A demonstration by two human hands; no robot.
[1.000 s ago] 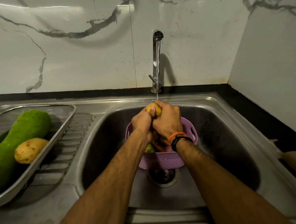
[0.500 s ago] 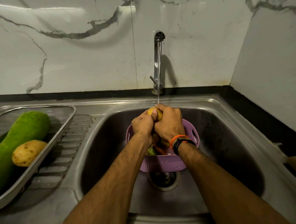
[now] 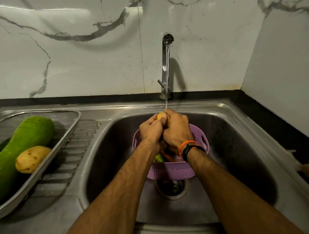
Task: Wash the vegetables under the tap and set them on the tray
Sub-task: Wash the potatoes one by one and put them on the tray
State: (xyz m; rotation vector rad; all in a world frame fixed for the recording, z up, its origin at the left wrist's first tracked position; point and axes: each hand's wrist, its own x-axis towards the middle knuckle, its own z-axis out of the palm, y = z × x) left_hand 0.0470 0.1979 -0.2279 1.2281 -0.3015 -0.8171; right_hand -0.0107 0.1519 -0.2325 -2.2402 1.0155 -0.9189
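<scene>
Washing step in hand — potato (image 3: 161, 116) gripped by left hand (image 3: 151, 130) and right hand (image 3: 177, 131) under tap (image 3: 167, 66); next, likely to the tray (image 3: 69, 139).

Yellow potato (image 3: 160, 115) in my grip, both hands wrapped round it, only its top showing, right under the tap (image 3: 167, 62) stream. Steel mesh tray (image 3: 69, 137) left of the basin holds a big green gourd (image 3: 23, 148) lying diagonal and a washed potato (image 3: 32, 159) leaning against it. More vegetables (image 3: 161, 156) in the purple basket (image 3: 171, 171), mostly hidden.
</scene>
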